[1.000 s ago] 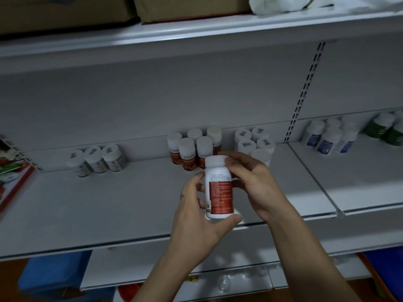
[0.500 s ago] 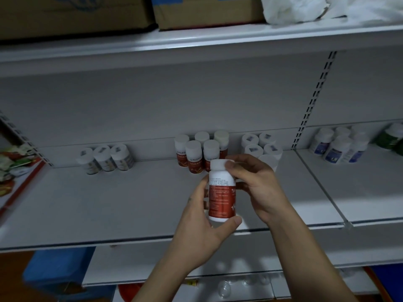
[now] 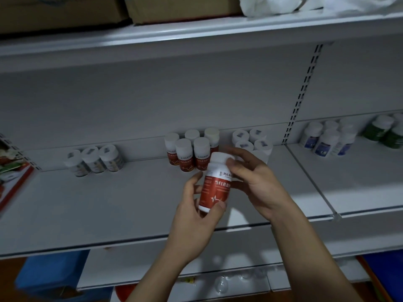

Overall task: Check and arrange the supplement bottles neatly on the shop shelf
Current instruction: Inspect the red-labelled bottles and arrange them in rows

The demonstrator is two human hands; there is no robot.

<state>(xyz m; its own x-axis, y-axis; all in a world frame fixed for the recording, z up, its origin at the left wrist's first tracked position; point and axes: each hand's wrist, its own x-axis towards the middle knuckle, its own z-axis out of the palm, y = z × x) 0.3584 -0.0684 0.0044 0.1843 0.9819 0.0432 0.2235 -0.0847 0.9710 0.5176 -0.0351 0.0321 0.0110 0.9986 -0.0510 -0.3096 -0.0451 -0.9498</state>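
I hold a white bottle with a red label (image 3: 214, 188) upright above the front of the white shelf (image 3: 109, 203). My left hand (image 3: 196, 216) grips its base, thumb across the bottom of the label. My right hand (image 3: 255, 182) pinches the upper part and the white cap. The label's front with large characters faces me. Behind it, a cluster of matching red-label bottles (image 3: 189, 151) stands at the back of the shelf.
Three grey-label bottles (image 3: 96, 160) stand at the back left, white-capped bottles (image 3: 250, 141) right of the red ones, blue-label bottles (image 3: 327, 138) and green bottles (image 3: 386, 131) on the right bay. Cardboard boxes (image 3: 174, 7) sit on the top shelf. Packets (image 3: 11, 168) lie far left.
The bottle has been turned in my hands: the fine-print back of the label faced me before, now the front with large characters does. My view shifted slightly left and up.
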